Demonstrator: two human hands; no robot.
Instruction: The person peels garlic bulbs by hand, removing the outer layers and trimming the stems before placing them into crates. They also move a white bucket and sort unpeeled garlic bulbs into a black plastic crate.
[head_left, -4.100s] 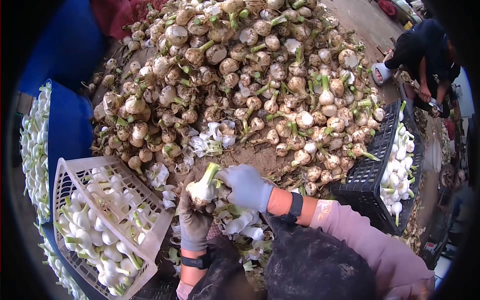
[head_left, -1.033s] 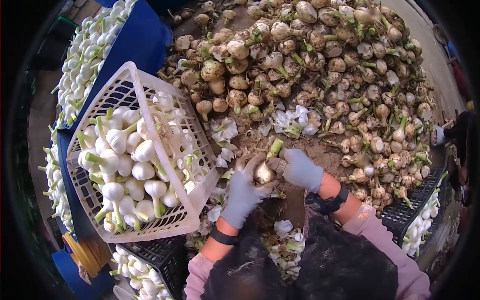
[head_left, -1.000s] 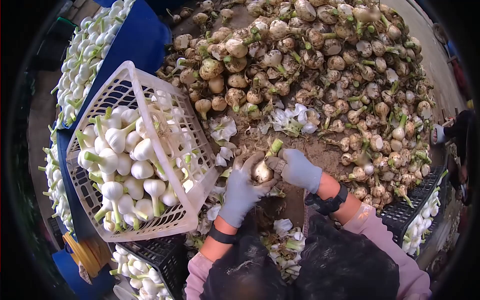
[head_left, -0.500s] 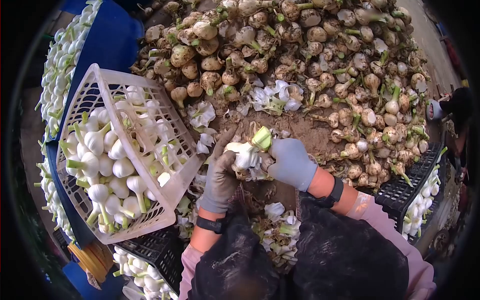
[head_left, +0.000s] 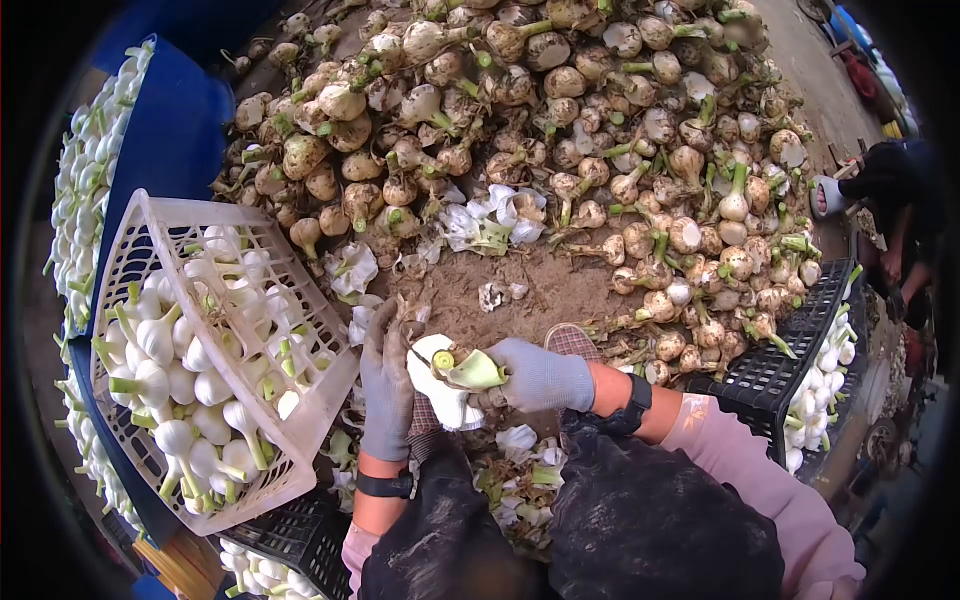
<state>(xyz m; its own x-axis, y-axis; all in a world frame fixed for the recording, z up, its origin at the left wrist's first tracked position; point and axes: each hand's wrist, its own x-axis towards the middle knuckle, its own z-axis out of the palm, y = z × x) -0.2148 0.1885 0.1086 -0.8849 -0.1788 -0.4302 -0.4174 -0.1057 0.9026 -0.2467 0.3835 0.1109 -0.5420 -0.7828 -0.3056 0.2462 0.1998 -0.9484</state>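
Between my two gloved hands is a white garlic bulb point(head_left: 450, 405) with its green cut stem up. My left hand point(head_left: 388, 385) has its fingers pressed along the bulb's left side, its glove dirty. My right hand point(head_left: 535, 376), in a grey glove, is closed on a pale green leaf sheath point(head_left: 478, 371) that is bent away from the stem. Loose white peelings point(head_left: 525, 480) lie below, between my legs.
Soil-covered bulbs point(head_left: 560, 90) are heaped ahead. A tilted white crate point(head_left: 300, 470) of clean garlic stands left, a black crate point(head_left: 760, 370) right. Blue sheeting point(head_left: 180, 130) is at far left. Another person's foot point(head_left: 828, 197) shows at the right.
The green sheath has been pulled to the right and down, away from the stem, and the cut stem end now shows. The view has shifted, so heap and crates appear further left.
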